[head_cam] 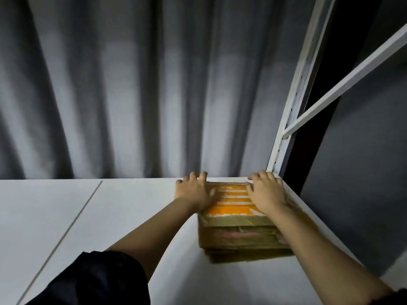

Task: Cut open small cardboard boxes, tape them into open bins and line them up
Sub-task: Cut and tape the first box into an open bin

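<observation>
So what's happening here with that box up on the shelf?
A person has both hands on a small cardboard box with an orange label, which sits at the back right corner of a white shelf. The left hand rests over the box's far left corner, the right hand over its far right, fingers spread and reaching past the back edge. The box looks closed and taped. A grey curtain hangs behind.

Single head view, wide-angle. Looks forward and down from above the table, close over both forearms. Faces the curtain, which fills the upper frame; shelf frame at upper right.
</observation>
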